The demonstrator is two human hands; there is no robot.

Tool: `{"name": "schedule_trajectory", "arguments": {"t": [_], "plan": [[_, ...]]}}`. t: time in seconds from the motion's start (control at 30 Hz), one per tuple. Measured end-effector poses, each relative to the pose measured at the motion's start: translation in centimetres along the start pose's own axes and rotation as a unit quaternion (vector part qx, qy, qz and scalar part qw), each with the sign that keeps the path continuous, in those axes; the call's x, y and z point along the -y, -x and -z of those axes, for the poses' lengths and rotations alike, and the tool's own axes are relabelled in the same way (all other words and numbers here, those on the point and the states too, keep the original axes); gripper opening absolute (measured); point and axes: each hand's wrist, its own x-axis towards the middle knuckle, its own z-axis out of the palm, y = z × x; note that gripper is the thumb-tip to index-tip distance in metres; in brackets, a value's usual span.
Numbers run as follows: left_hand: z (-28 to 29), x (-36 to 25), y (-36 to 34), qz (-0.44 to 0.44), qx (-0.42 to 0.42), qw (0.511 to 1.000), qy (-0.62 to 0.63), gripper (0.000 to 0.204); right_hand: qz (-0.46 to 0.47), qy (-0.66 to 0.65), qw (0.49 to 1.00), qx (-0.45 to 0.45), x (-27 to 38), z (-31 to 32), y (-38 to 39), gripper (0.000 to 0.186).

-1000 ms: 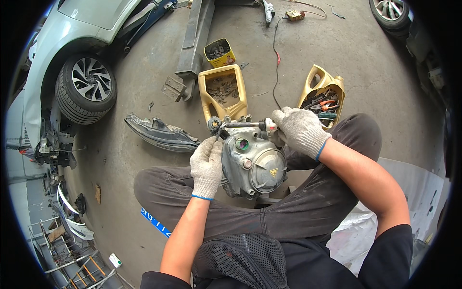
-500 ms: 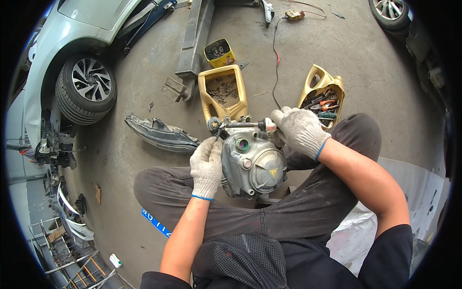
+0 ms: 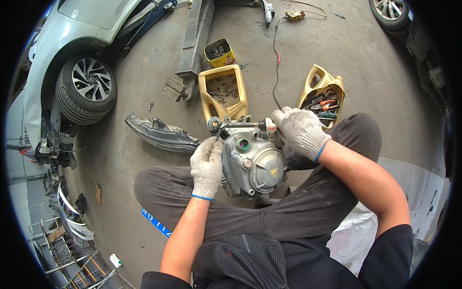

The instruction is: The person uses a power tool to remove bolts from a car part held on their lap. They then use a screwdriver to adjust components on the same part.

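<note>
A grey car headlight unit (image 3: 234, 169) lies in front of my crossed legs, its back with a round cover facing up. My gloved right hand (image 3: 299, 127) is closed round the handle of a soldering iron (image 3: 245, 124), whose metal shaft points left across the headlight's far edge. The iron's tip is close to a dark thin strip (image 3: 219, 134), pinched in the fingertips of my gloved left hand (image 3: 207, 164). Whether tip and strip touch is too small to tell. My left palm rests beside the headlight's left side.
Beyond the headlight stand a cut-open yellow jug (image 3: 244, 91) of small parts and a yellow tin (image 3: 230, 59). Another cut jug (image 3: 310, 91) holds pliers and screwdrivers. A dark cable (image 3: 275, 79) runs over the floor. A long lamp (image 3: 159, 134) lies left, near a white car (image 3: 43, 62).
Hardly anything differs. The iron's tip and my right hand have shifted very slightly; my left hand keeps its place.
</note>
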Motion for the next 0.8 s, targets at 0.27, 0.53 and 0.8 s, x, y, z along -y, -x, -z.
{"name": "schedule_trajectory", "arguments": {"t": [0.27, 0.53, 0.8], "plan": [[-0.10, -0.08, 0.07, -0.003, -0.005, 1.000, 0.011, 0.024, 0.007, 0.010, 1.000, -0.014, 0.06, -0.27, 0.11, 0.022], [-0.07, -0.10, 0.10, 0.005, -0.007, 1.000, 0.012, 0.024, 0.003, 0.007, 1.000, -0.007, 0.23, -0.10, 0.17, 0.021], [-0.04, 0.48, -0.02, -0.004, -0.006, 1.000, 0.004, 0.024, 0.001, 0.016, 1.000, 0.001, 0.34, 0.09, 0.16, 0.023]]}}
